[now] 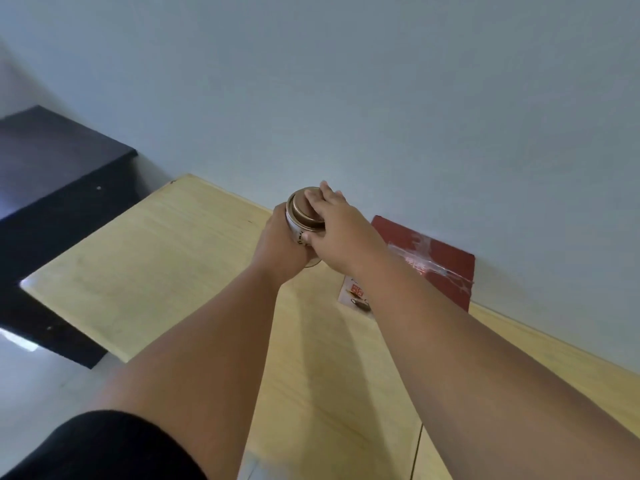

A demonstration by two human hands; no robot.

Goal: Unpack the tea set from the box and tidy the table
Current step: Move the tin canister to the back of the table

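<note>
Bronze-coloured metal catches the light in the head view: it is the lid point(304, 210) of a small round tea tin point(297, 232), held out at arm's length over the far part of the pale wooden table point(138, 271), close to the grey wall point(346, 81). The left hand point(280, 247) is wrapped round the tin's pale printed body from the left and below, which steadies it. The right hand point(341, 230) is clamped over the lid, with fingers laid across the top and the thumb pressed against the side. That split of work suits either twisting or pulling the lid, or simply carrying the tin safely with the top kept on. The tin tilts a little toward the camera. Its base is mostly hidden by the left hand, so it may hang just clear of the tabletop or brush it; I cannot tell which.

Just right of the hands a flat red box point(440, 271) lies against the wall, closed side up and crossed with crumpled clear tape point(424, 249). Beside its near corner lies a white printed leaflet point(356, 292), partly covered by the right forearm. Judging by this, the tin is already out of the box, and the leaflet and box are left to tidy. A dark cabinet point(52, 188) stands left of the table, and a black sleeve point(104, 445) shows on the left upper arm.
</note>
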